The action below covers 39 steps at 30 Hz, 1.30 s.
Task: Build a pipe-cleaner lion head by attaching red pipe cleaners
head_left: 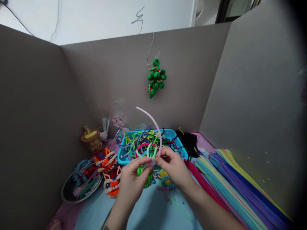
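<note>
A pale pink pipe cleaner (157, 126) curves up and to the left from between my two hands. Thumb and fingers of my right hand (170, 164) pinch it near its lower end. My left hand (135, 174) is closed at that same lower end, its thumb and forefinger meeting on a small pale pink bit. Both hands are held close together in front of a blue tray (123, 160) full of short, tangled, many-coloured pipe cleaners. Below the fingers lies a green fuzzy piece (148, 180), partly hidden by my left hand.
Long pipe cleaners (240, 182) lie in coloured bundles at the right. At the left are a metal bowl (69, 198), orange-and-white fuzzy figures (112, 185) and a wooden pot (92, 140). A green ornament (157, 76) hangs on the grey partition (107, 73).
</note>
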### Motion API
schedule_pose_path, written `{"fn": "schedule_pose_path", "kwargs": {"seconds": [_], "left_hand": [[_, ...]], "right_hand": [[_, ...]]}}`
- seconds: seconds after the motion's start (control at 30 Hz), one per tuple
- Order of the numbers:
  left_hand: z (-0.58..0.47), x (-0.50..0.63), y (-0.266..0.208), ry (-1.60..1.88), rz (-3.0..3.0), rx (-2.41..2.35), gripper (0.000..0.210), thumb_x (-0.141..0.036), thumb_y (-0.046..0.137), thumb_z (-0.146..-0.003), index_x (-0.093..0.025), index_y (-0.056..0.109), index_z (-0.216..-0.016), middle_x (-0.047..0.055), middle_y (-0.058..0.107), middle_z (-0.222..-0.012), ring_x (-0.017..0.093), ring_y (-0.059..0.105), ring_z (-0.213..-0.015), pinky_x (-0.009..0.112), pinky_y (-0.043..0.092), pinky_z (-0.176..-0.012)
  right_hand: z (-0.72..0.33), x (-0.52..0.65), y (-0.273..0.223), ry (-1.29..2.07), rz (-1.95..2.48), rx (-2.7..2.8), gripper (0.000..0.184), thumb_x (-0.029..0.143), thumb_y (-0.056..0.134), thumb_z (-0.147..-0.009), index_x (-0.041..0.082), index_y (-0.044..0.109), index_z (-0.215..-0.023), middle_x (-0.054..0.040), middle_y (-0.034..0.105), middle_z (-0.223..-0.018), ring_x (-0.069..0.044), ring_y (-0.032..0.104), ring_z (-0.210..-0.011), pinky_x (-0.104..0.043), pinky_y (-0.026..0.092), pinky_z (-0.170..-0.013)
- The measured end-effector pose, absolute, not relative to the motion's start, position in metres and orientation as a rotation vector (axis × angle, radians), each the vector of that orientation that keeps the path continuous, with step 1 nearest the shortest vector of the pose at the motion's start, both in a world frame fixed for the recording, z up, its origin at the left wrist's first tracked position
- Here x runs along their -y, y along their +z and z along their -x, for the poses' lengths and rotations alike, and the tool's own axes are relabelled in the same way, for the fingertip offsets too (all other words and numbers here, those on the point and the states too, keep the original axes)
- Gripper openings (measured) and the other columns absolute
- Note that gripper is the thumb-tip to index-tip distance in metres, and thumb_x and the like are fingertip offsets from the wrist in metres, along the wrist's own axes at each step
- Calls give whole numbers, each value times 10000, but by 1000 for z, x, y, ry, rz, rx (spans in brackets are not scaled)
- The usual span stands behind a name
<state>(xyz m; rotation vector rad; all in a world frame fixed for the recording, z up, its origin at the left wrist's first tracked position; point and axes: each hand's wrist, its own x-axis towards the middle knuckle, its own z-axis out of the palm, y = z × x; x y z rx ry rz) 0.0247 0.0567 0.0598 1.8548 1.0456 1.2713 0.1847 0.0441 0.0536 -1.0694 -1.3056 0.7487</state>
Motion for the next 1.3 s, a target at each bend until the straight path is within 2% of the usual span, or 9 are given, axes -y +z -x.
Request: {"fn": "schedule_pose_path", "kwargs": {"seconds": [0.13,0.2,0.37,0.6,0.73,0.87,1.07,1.2,1.3], "left_hand": [[-21,-59,61,1275,-1962,-1100,150,-236,648,-775,-218,751,-883,60,765,-894,219,704,-836,344,555,-801],[-17,-60,63,1237,-2031,-1132,163,-206,626,-780,-218,748,-889,59,764,-908,218,702,-852,345,547,-815],[-14,-56,73,1030,-2003,-1124,177,-146,614,-750,-206,741,-857,44,763,-874,202,699,-817,308,547,-771],[-33,-44,73,1030,-1586,-989,152,-242,676,-720,-160,723,-838,70,749,-830,199,683,-760,260,541,-630],[-41,-42,65,1135,-1482,-1012,176,-239,672,-718,-158,716,-868,79,741,-869,197,675,-791,255,532,-643],[-41,-43,66,1038,-1500,-1029,144,-205,673,-691,-148,710,-819,79,731,-838,184,664,-750,234,510,-586],[-26,-56,74,1096,-1405,-1067,186,-205,712,-647,-141,700,-821,48,720,-773,149,648,-679,219,491,-580],[-15,-61,77,1154,-1422,-1064,267,-214,742,-633,-150,691,-888,65,727,-870,176,668,-764,250,521,-640],[-13,-61,75,1198,-1552,-1073,239,-211,727,-670,-166,694,-902,68,729,-913,195,675,-842,283,532,-738]], "right_hand": [[-189,-46,52,655,1189,1318,109,291,602,-793,192,562,-772,3,540,-760,-139,511,-655,-255,436,-598],[-194,-46,53,512,1224,1331,45,229,553,-817,199,558,-850,-9,562,-787,-157,541,-694,-274,460,-635],[-212,-47,55,76,1167,1769,314,45,459,-810,230,627,-1000,-77,589,-957,-230,547,-939,-379,463,-839],[-228,-59,45,9,1218,1921,320,-12,477,-737,211,682,-839,-84,576,-931,-235,532,-923,-378,479,-797],[-242,-63,44,-29,1250,1792,278,48,474,-791,211,680,-881,-79,589,-951,-219,581,-905,-374,486,-809],[-258,-63,47,-218,1355,1584,173,161,508,-835,206,676,-839,-75,607,-935,-219,604,-878,-373,490,-808],[-274,-59,54,-433,1421,1378,190,185,517,-824,191,707,-829,-88,630,-914,-232,611,-869,-389,491,-799],[-269,-52,60,-336,1400,1295,186,214,540,-830,182,723,-848,-84,653,-881,-221,619,-832,-365,492,-758],[-257,-47,64,-34,1353,1217,157,267,597,-816,188,718,-876,-70,673,-868,-203,629,-772,-330,499,-684]]}}
